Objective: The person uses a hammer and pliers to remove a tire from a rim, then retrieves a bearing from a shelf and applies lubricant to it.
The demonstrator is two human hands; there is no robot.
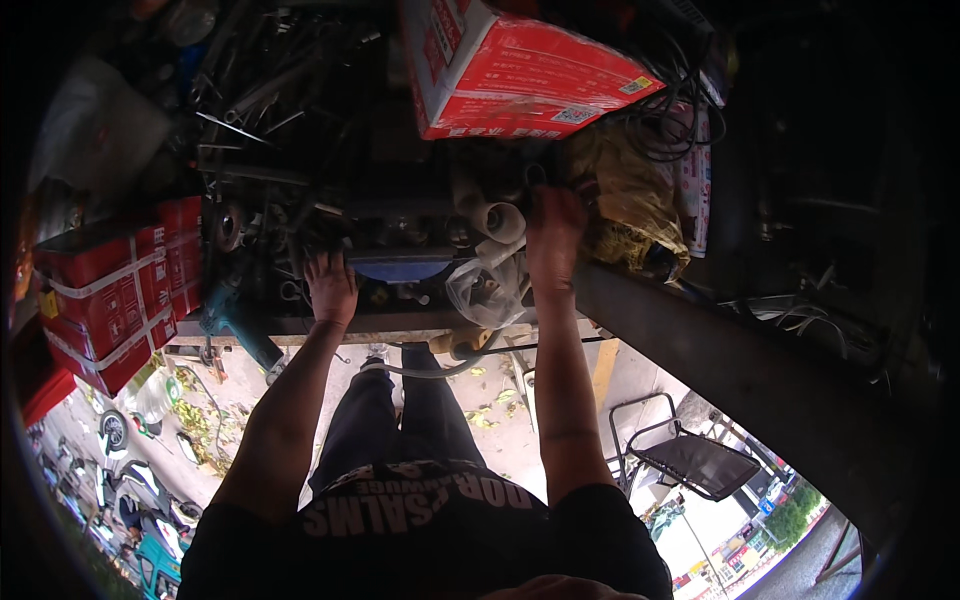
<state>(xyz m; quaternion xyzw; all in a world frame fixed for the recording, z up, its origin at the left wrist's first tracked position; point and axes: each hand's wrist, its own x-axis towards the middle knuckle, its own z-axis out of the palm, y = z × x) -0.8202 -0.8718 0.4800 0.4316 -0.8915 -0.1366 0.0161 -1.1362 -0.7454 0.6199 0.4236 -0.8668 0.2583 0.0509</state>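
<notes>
My left hand [331, 289] lies over dark clutter at the bench's near side, its short row of fingers stretched forward. What sits under those fingertips is too dark to name. Farther forward and to the right, my right hand [556, 238] is closed, with a small shiny metal loop [537, 174] by its fingers; what it grips is hidden in shadow. Between the hands are a blue curved-edged piece [405, 268], a pale rolled tube [497, 220] and a clear plastic bag [482, 297]. A crumpled yellowish bag [635, 205] rests just right of my right hand.
A red and white carton [540, 75] stands at the back. Strapped red boxes [112, 290] sit at the left, near a teal power tool [240, 325]. Loose metal tools [262, 100] and black cables [680, 95] surround the area. A black chair [690, 455] stands behind on the right.
</notes>
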